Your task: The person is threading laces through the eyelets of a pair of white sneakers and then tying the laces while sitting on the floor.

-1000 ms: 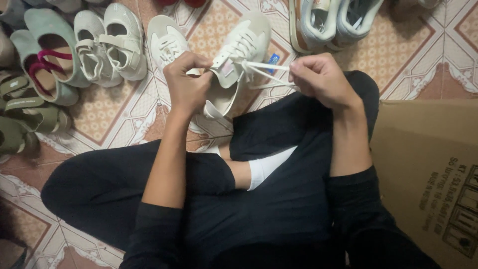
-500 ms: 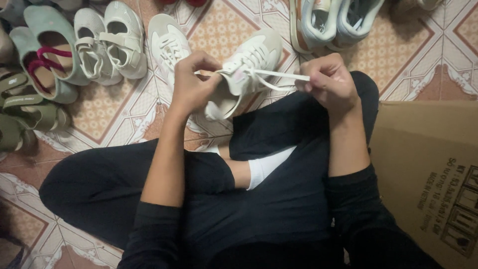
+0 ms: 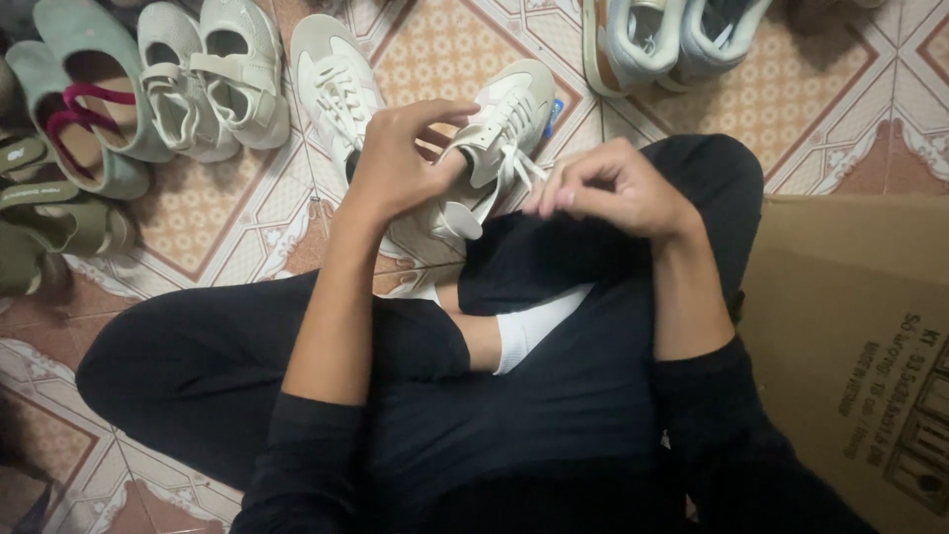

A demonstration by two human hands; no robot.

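I sit cross-legged on a tiled floor with a white lace-up sneaker point(image 3: 499, 129) resting on my knee. My left hand point(image 3: 395, 158) grips the sneaker at its tongue and upper side. My right hand point(image 3: 608, 188) pinches the white shoelace point(image 3: 519, 168) close beside the eyelets, fingers curled. A second, matching white sneaker point(image 3: 331, 84) lies on the floor just behind my left hand.
Several shoes lie on the floor: white strapped shoes point(image 3: 213, 79) and green sandals point(image 3: 74, 109) at the left, pale blue sneakers point(image 3: 672, 40) at the top right. A brown cardboard box point(image 3: 850, 346) stands at my right side.
The laces were stretched out sideways between both hands; now my right hand has come in close to the shoe, and my left hand has moved from the lace to gripping the sneaker.
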